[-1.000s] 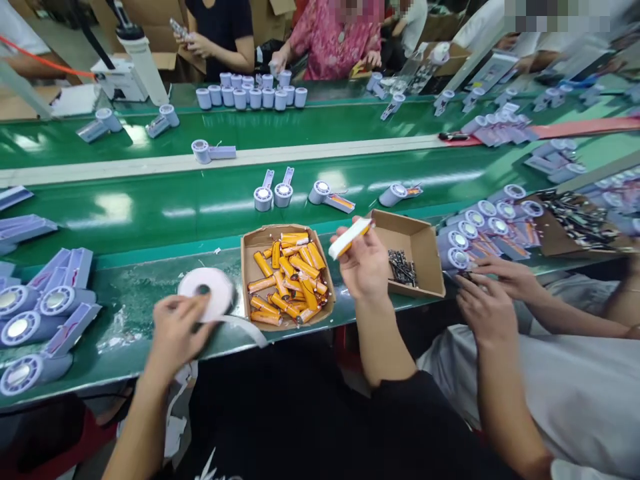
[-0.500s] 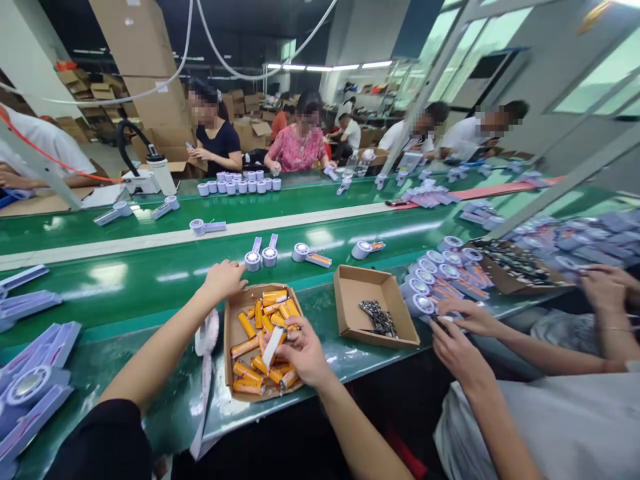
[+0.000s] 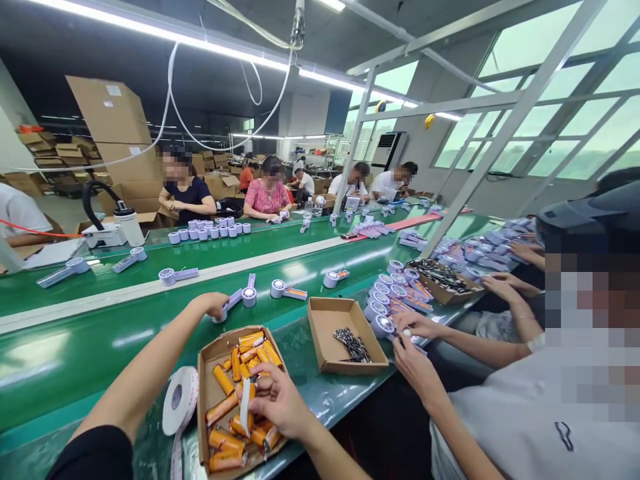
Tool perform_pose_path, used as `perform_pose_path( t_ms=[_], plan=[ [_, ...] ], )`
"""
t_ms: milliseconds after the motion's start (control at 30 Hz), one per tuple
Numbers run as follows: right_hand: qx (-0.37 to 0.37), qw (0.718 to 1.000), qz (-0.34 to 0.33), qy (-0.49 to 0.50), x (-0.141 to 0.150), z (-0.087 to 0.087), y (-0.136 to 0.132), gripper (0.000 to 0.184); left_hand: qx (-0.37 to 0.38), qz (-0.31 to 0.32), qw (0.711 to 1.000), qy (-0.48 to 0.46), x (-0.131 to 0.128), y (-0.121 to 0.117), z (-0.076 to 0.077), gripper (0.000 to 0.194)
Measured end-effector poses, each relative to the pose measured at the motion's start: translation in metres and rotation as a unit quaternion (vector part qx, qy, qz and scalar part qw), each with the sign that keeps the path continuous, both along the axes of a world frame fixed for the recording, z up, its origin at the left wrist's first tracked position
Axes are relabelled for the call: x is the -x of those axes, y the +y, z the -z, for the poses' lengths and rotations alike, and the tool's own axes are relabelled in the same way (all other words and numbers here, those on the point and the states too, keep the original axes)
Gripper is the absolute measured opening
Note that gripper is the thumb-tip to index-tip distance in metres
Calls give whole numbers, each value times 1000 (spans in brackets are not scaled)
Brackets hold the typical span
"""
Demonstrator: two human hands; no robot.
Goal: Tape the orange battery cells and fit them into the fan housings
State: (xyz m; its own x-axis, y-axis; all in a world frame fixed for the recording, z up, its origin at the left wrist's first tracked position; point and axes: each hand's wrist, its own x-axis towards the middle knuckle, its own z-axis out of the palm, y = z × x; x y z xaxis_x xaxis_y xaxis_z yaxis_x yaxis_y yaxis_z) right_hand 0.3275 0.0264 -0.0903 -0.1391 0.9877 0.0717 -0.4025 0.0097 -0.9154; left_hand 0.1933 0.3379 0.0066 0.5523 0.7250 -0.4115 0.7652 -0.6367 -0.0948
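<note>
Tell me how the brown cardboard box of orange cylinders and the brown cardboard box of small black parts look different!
The orange-cylinder box is crowded; the black-part box is mostly bare inside.
The camera wearer's right hand is over the orange-cylinder box; neither hand is over the black-part box.
Both are open-topped and sit on the green tabletop.

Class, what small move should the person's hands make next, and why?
Probably bring the lilac casing nearer with the left hand: that hand is at it on the green belt, while the right hand holds an orange battery with a white strip.
</note>
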Motion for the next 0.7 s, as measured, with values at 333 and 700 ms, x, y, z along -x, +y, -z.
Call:
perform_pose_path(
  t_ms=[333,700],
  plan=[
    [9,1000,25,-15,0,3,-1,71,-41,35,996,-66,114,-45,17,31],
    [-120,938,150,-290,-25,-88,113,51,-18,-92,956,-278,112,-26,53,37]
  ],
)
